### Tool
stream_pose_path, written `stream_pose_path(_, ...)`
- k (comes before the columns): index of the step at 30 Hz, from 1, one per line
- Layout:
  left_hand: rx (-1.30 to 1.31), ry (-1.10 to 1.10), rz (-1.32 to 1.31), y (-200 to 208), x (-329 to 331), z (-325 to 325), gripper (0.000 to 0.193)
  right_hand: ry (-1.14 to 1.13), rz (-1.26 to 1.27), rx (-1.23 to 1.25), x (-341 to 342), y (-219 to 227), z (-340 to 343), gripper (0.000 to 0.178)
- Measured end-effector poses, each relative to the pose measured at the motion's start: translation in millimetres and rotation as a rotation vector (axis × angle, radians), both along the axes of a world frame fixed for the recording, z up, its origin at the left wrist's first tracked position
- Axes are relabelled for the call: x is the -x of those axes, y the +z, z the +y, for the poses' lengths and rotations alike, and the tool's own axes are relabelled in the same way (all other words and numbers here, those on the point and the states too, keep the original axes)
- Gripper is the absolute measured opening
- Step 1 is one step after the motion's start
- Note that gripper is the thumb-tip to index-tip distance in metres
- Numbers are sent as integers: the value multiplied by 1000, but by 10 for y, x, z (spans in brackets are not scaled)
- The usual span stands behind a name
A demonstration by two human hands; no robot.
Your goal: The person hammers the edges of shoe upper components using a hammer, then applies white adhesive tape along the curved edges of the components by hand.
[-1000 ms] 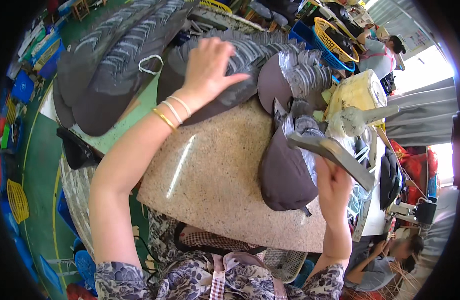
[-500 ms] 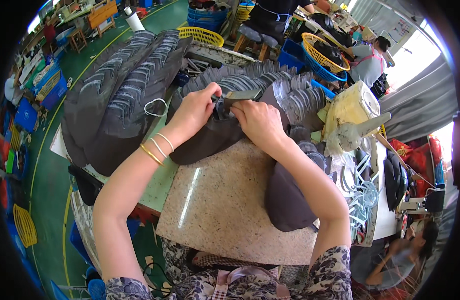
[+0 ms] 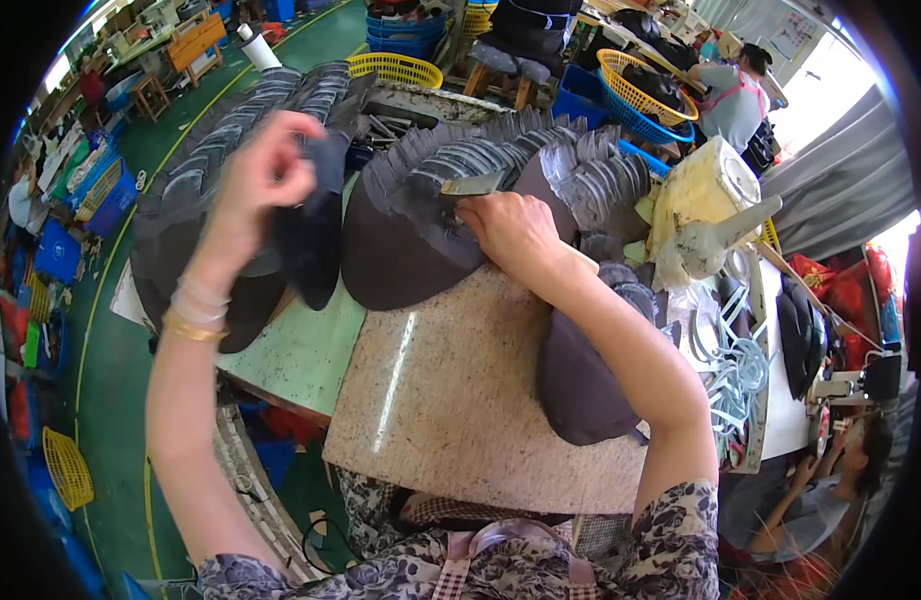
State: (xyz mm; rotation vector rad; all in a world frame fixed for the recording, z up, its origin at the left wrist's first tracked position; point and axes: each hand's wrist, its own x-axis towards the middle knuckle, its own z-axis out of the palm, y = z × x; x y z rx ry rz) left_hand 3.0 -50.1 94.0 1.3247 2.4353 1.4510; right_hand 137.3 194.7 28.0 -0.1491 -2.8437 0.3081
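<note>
A dark, rounded flat piece [image 3: 317,235] hangs from my left hand [image 3: 261,180], pinched between thumb and fingers above the left stack of dark pieces [image 3: 196,260]. The hand is slightly blurred. My right hand [image 3: 521,228] is closed round a short flat tool [image 3: 473,185], greyish and straight-edged; its exact kind is unclear. That hand rests over the middle stack of dark pieces [image 3: 401,255], whose layered upper edges carry whitish smears. Beside it lies another fanned stack [image 3: 596,195], and a single dark rounded piece [image 3: 586,390] sits on the right of the speckled board [image 3: 461,400].
A yellowish tub [image 3: 696,205] with a smeared, pale-handled implement [image 3: 721,240] stands at the right. Pale blue strips [image 3: 726,370] lie near it. Baskets [image 3: 646,95] stand behind the table. Other people [image 3: 736,100] sit at the far right and near right.
My left hand has moved left from the middle stack, lifting a dark piece off it toward the left stack. My right hand has shifted slightly left with the flat tool.
</note>
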Motion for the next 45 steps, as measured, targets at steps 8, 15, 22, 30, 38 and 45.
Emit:
stream_pose_path(8, 445, -286, -279, 244, -1507, -217, 27, -10, 69, 32, -230, 189, -156, 24)
stream_pose_path(15, 380, -765, -85, -807, -1876, 218, 14, 152, 129, 314, -1673, 385, -286, 19)
stream_pose_path(22, 397, -922, -116, -711, -2012, 397, 11, 167, 40, 407, -2762, 368, -371, 30)
stream_pose_path(30, 348, -822, -1, -1061, -1961, 495, 14, 183, -128, 422, -2802, -58, -685, 28)
stream_pose_path(38, 178, -931, 110, -1264, -1795, 497, 19, 89, -177, 557, -2752, -107, -625, 29)
stream_pose_path(45, -61, -1089, 343, -1358, -1710, 581, 22, -69, -263, 655, -2696, 37, -592, 32)
